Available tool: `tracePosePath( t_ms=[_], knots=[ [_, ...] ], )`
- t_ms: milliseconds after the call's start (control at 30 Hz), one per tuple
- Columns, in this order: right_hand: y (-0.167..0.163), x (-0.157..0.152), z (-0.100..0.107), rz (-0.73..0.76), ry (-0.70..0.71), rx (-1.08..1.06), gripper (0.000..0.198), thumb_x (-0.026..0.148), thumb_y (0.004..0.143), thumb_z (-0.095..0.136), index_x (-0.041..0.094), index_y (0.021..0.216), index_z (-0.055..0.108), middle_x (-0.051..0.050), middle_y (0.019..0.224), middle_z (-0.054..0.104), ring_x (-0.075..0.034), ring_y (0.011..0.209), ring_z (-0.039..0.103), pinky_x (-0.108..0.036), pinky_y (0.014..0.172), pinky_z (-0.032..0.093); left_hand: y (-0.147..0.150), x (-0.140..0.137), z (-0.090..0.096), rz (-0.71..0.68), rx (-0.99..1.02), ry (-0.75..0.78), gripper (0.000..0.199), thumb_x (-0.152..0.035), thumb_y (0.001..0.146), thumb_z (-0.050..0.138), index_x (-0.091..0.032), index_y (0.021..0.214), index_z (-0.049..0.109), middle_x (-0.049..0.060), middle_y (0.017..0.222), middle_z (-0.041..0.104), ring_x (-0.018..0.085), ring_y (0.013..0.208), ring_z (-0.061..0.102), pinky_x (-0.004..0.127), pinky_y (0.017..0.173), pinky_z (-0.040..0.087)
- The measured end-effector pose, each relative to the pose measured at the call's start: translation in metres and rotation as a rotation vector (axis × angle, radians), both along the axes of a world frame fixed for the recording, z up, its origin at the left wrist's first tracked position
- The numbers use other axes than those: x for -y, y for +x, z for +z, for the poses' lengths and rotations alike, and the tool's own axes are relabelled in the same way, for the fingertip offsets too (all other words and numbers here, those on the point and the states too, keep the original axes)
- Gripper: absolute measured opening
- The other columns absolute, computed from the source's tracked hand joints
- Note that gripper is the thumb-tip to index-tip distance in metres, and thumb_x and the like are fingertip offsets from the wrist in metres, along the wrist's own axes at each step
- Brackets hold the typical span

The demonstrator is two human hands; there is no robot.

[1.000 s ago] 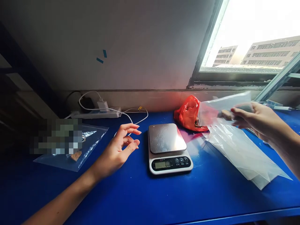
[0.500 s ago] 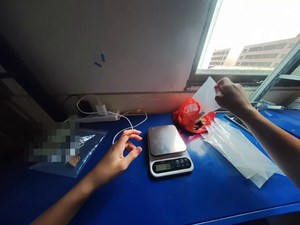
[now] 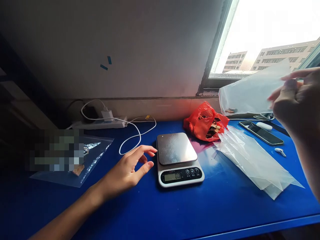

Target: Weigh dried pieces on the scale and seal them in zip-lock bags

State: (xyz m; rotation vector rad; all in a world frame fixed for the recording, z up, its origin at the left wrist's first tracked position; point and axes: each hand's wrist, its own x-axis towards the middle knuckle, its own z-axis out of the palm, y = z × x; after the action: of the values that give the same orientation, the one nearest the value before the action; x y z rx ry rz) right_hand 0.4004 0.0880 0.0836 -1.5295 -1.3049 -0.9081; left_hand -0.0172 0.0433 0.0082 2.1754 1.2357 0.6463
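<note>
My right hand [image 3: 296,95], raised at the right, is closed on the edge of a translucent plastic bag [image 3: 250,95]. A small dark piece shows in the bag's lower left corner. My left hand [image 3: 133,166] is open, fingers curved and apart, just left of the digital scale [image 3: 181,178]. Nothing lies on the scale's metal plate, and its display seems to read 0.0. Behind the scale a red plastic bag [image 3: 200,125] stands with its mouth open, showing brown dried pieces [image 3: 213,130] inside. A fan of flat translucent bags [image 3: 252,163] lies on the blue table to its right.
A clear bag [image 3: 93,156] with a brown piece lies at the left, partly blurred out. Along the wall runs a power strip [image 3: 100,125] with a white cable [image 3: 133,124]. A phone [image 3: 261,132], a white case [image 3: 264,126] and an earbud [image 3: 280,152] lie at the right.
My right hand has pulled the translucent bag up and right, away from the red bag, uncovering the phone and earbud. My left hand has shifted slightly right, nearer the scale.
</note>
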Motion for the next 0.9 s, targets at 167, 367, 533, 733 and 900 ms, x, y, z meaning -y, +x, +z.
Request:
tracePosePath(
  t_ms=[167, 367, 533, 733, 900],
  knots=[
    [-0.02, 0.007, -0.008, 0.058, 0.074, -0.101, 0.03, 0.011, 0.09, 0.042, 0.011, 0.116, 0.057, -0.003, 0.061, 0.058, -0.012, 0.05, 0.056, -0.028, 0.059, 0.041, 0.004, 0.004, 0.004, -0.133, -0.037, 0.058, 0.019, -0.029, 0.095, 0.047, -0.025, 0.107, 0.061, 0.002, 0.104, 0.064, 0.016, 0.091, 0.063, 0.026, 0.073, 0.052],
    [-0.027, -0.02, -0.007, 0.004, -0.142, -0.062, 0.03, 0.019, 0.093, 0.041, 0.014, 0.116, 0.06, -0.008, 0.072, 0.065, -0.015, 0.062, 0.058, -0.03, 0.064, 0.036, 0.002, 0.003, 0.0, -0.182, -0.059, 0.093, 0.019, -0.027, 0.096, 0.045, -0.025, 0.106, 0.061, 0.001, 0.104, 0.064, 0.015, 0.091, 0.062, 0.026, 0.077, 0.051],
    [-0.017, -0.023, 0.006, -0.065, -0.385, 0.04, 0.027, 0.022, 0.087, 0.047, 0.019, 0.104, 0.069, -0.009, 0.076, 0.065, -0.017, 0.06, 0.05, -0.031, 0.061, 0.032, 0.0, 0.0, -0.002, -0.235, -0.102, 0.128, 0.019, -0.022, 0.096, 0.045, -0.024, 0.107, 0.06, 0.001, 0.104, 0.064, 0.014, 0.091, 0.062, 0.025, 0.079, 0.049],
    [-0.002, -0.021, 0.017, -0.022, -0.283, -0.006, 0.026, 0.019, 0.088, 0.047, 0.02, 0.103, 0.068, -0.003, 0.065, 0.058, -0.014, 0.061, 0.05, -0.031, 0.067, 0.037, 0.0, 0.0, -0.003, -0.29, -0.158, 0.139, 0.019, -0.021, 0.096, 0.045, -0.024, 0.108, 0.06, 0.001, 0.104, 0.064, 0.015, 0.093, 0.063, 0.026, 0.079, 0.049],
    [-0.017, -0.013, 0.016, 0.165, -0.105, -0.206, 0.022, 0.015, 0.089, 0.047, 0.015, 0.098, 0.067, -0.001, 0.059, 0.055, -0.01, 0.053, 0.052, -0.029, 0.059, 0.042, 0.002, 0.002, -0.001, -0.293, -0.16, 0.1, 0.02, -0.021, 0.096, 0.044, -0.024, 0.108, 0.06, 0.003, 0.104, 0.065, 0.017, 0.093, 0.063, 0.028, 0.08, 0.05]
  ],
)
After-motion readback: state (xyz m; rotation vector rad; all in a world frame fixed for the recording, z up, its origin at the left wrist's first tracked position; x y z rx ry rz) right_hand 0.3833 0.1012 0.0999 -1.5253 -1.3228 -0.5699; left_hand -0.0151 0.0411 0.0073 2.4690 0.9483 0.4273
